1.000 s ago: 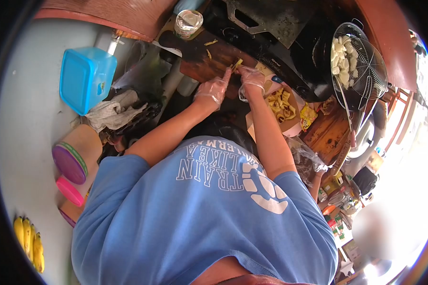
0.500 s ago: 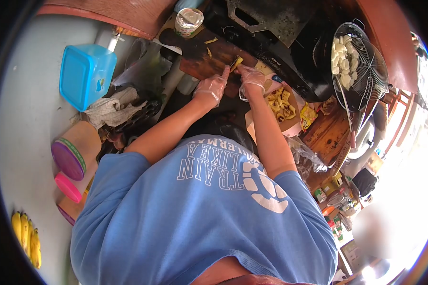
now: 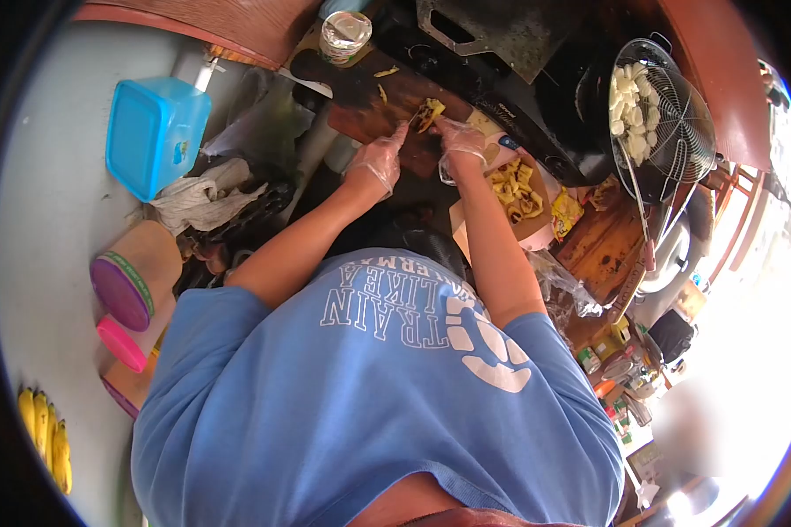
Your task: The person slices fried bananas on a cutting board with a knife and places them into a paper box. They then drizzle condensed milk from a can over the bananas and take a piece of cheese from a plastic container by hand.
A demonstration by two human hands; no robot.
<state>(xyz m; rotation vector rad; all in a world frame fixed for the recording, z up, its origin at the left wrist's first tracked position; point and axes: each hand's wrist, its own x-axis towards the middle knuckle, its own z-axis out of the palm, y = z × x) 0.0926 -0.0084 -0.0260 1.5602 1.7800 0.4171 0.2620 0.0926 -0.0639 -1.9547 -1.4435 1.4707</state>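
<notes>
Both my hands wear clear plastic gloves over the dark wooden cutting board point(image 3: 373, 119). A yellow and dark-brown piece of banana peel point(image 3: 430, 114) is at the fingertips of my right hand point(image 3: 462, 146), which is closed on it. Just left of it is my left hand point(image 3: 376, 164), its index finger pointing at the peel and its other fingers curled; I cannot tell what they hold. Thin yellow scraps point(image 3: 384, 73) lie farther up the board. Beside my right forearm, a cardboard box point(image 3: 545, 230) contains several yellow peels point(image 3: 516, 191).
A pan point(image 3: 646, 189) with pale cut pieces point(image 3: 631, 104) and a wire skimmer point(image 3: 687, 114) stands at the right by the black stove point(image 3: 501, 101). A foil-topped tub point(image 3: 344, 37) sits beyond the board. Left are a blue container point(image 3: 141, 140), a cloth point(image 3: 204, 202) and bananas point(image 3: 46, 439).
The peel between my hands has turned and shows more of its yellow and dark surface. My left hand has shifted slightly left and toward me; my right has moved little.
</notes>
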